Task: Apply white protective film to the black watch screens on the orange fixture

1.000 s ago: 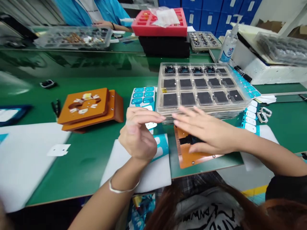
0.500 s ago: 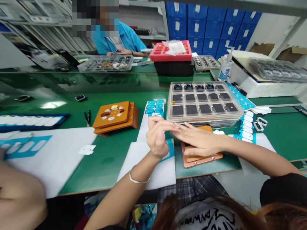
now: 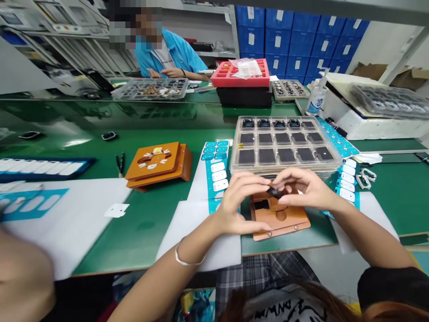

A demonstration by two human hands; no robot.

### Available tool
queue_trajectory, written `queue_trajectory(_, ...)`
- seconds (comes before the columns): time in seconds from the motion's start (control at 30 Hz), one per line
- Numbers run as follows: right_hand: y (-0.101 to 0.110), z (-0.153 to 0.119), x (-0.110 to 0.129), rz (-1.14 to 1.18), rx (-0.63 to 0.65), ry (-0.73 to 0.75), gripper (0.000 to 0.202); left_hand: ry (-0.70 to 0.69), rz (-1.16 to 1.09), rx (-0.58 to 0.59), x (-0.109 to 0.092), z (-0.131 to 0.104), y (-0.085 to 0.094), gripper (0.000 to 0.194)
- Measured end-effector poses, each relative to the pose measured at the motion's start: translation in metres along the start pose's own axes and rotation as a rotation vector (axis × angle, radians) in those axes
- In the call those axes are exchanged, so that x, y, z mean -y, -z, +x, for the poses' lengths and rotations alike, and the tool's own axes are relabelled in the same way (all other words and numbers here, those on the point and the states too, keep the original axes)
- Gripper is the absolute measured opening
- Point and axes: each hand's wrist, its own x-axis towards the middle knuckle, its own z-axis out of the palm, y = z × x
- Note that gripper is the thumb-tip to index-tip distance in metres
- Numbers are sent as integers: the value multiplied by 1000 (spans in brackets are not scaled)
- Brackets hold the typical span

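Note:
A small black part [image 3: 274, 192] is held above an orange fixture [image 3: 284, 223] near the table's front edge. My right hand [image 3: 303, 190] pinches its right side with thumb and fingers. The fingertips of my left hand [image 3: 239, 203] press on its left side, while the left thumb stretches low over the fixture. Part of the fixture is hidden under my hands. To the left lies a blue sheet with white stickers [image 3: 219, 175], on white foam [image 3: 201, 232]. Behind my hands stands a clear tray [image 3: 234, 154] with dark square parts.
A second orange fixture [image 3: 154, 163] and black tweezers [image 3: 120, 164] stand left. A red tray [image 3: 217, 80] and a bottle [image 3: 315, 100] are at the back. Across the table sits a person in blue [image 3: 184, 53]. Another person's arm [image 3: 27, 264] is at lower left.
My hands have lifted and changed shape; the black part now shows between them. My right hand has uncovered more of the orange fixture, and my left thumb has stretched out over it.

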Motion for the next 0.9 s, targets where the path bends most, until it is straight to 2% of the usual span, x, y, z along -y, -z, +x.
queue_trajectory(0.1,-16,-1,-4,575,50,-176,40,14,-17,-60,-3,-3,-4,68)
queue_trajectory(0.17,-24,-1,-7,724,69,-249,41,35,-60,-106,-3,-6,-6,68)
queue_trajectory(0.23,-30,-1,-9,752,27,-250,38,62,-120,-133,-3,-8,-6,74)
queue_trajectory(0.3,-33,-2,-10,702,-59,-182,36,90,-173,-156,-3,-9,-6,82)
queue_trajectory(0.37,-35,-3,-10,556,-156,-52,29,95,-208,-175,-3,-9,-5,86)
queue_trajectory(0.47,-35,-6,-5,138,-280,168,9,51,-205,-183,-4,-7,-4,84)
queue_trajectory(0.57,-35,-8,0,-182,-338,295,15,20,-176,-189,-6,-4,-4,79)
queue_trajectory(0.7,-35,-9,1,-215,-341,337,19,27,-141,-173,-6,-3,-2,75)
queue_trajectory(0.9,-35,-8,2,-141,-353,273,8,16,-124,-106,-12,-2,-1,73)
